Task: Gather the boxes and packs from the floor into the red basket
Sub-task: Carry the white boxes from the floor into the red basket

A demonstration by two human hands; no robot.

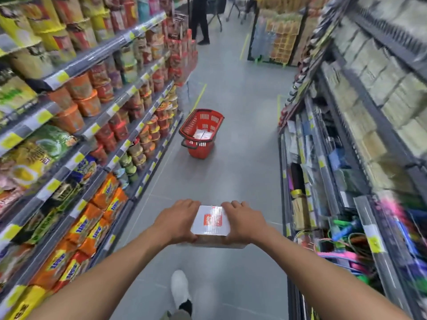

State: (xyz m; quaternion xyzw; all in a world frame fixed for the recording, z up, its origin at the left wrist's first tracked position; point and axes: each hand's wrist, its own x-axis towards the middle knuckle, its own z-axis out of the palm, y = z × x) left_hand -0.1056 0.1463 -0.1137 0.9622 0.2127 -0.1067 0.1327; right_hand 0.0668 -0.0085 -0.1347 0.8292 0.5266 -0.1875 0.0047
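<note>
I hold a white box (210,220) with a red label on its top, wrapped in shiny film, in front of me at waist height. My left hand (176,221) grips its left side and my right hand (245,221) grips its right side. Under the box a second, paler pack (215,243) shows between my hands. The red basket (209,115) stands on the grey floor farther up the aisle, apart from my hands. A white box (202,135) lies inside it.
Shelves of noodle cups and packs (92,125) line the left of the aisle. Shelves of stationery and boxes (346,158) line the right. A person (200,19) stands at the far end near a trolley. My white shoe (180,287) is on the floor below.
</note>
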